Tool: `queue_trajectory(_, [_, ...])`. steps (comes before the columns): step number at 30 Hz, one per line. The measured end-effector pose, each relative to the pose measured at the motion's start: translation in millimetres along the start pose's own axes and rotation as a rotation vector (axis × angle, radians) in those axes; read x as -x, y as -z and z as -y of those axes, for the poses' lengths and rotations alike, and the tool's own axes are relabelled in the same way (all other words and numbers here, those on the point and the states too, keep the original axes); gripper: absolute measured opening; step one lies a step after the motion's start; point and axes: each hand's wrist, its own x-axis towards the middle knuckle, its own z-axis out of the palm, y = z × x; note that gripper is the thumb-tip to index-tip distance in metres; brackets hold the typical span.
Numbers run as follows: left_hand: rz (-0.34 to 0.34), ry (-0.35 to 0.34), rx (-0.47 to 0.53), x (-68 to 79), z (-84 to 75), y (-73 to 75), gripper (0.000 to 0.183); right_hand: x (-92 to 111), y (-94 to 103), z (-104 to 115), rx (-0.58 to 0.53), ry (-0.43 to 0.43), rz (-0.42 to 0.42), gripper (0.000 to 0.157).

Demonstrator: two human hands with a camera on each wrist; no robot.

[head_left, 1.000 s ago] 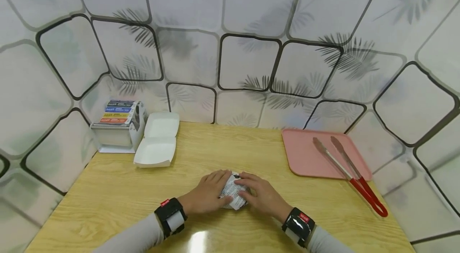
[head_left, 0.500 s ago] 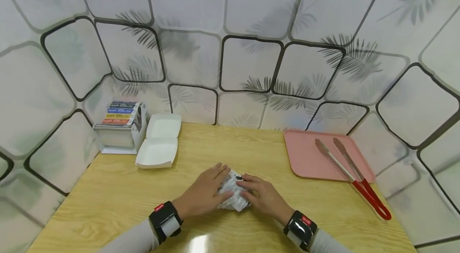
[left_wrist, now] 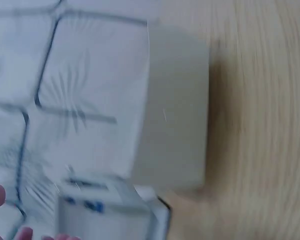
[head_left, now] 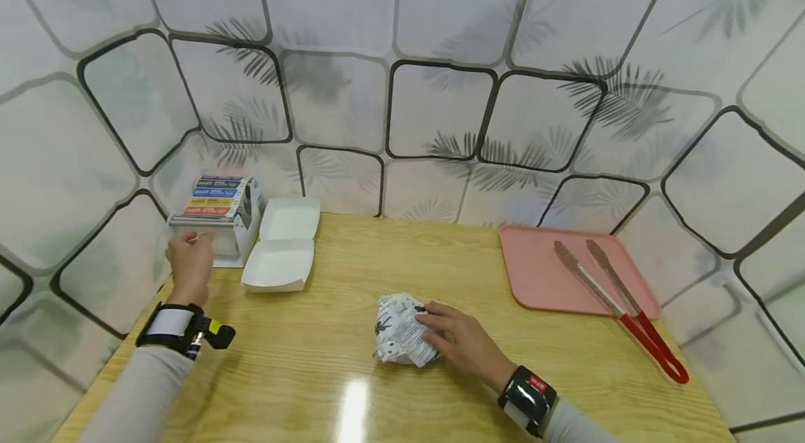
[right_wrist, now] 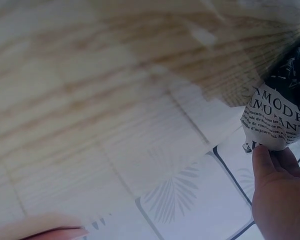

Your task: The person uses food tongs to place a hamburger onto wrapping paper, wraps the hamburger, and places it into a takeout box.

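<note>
A bundle wrapped in newsprint-patterned paper (head_left: 400,332) sits on the table in front of me. My right hand (head_left: 467,344) rests against its right side, fingers fairly straight and touching the paper. The right wrist view shows the thumb and fingers (right_wrist: 277,192) along the printed wrap. My left hand (head_left: 191,265) is at the front of a white dispenser (head_left: 241,240) with coloured labels (head_left: 210,200) on top. Its fingers are bent near the dispenser's front edge; whether they pinch anything is unclear. Only blurred fingertips show in the left wrist view.
A white takeaway box (head_left: 279,265) stands with its lid up beside the dispenser. At the right lies a pink tray (head_left: 534,275) with red-handled tongs (head_left: 648,345) across it, handles past its front edge. A patterned wall (head_left: 434,114) closes off the back.
My left hand has left the wrapped bundle and moved left and away from me to the dispenser. The right hand stays on the bundle, whose left side is now uncovered.
</note>
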Motion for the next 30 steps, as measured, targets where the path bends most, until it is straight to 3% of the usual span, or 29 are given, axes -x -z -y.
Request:
queue_trajectory(3, [-0.012,0.087,-0.039,-13.3,16.0,7.8,0.067,0.1,-1.2,0.7,-0.008,0.001,0.002,0.034])
queue_trajectory(7, [-0.016,0.053,-0.097,-22.2,22.9,7.8,0.068,0.7,-2.4,1.7,-0.021,-0.012,0.014,0.034])
queue_trajectory(14, [0.059,0.018,-0.132,-33.1,23.1,0.4,0.077,1.9,-0.9,-0.7,0.007,-0.014,0.016,0.035])
queue_trajectory(23, [0.027,0.020,-0.112,-42.4,26.1,-2.1,0.079,0.5,0.5,0.0,-0.007,-0.013,0.018,0.036])
queue_trajectory(26, [0.018,0.090,-0.121,-42.0,26.0,-3.6,0.082,0.7,1.0,-0.5,-0.006,-0.017,0.015,0.036])
queue_trajectory(30, [0.035,0.219,-0.022,-43.1,27.3,-4.2,0.086,0.4,0.2,-1.8,0.002,-0.004,0.003,0.035])
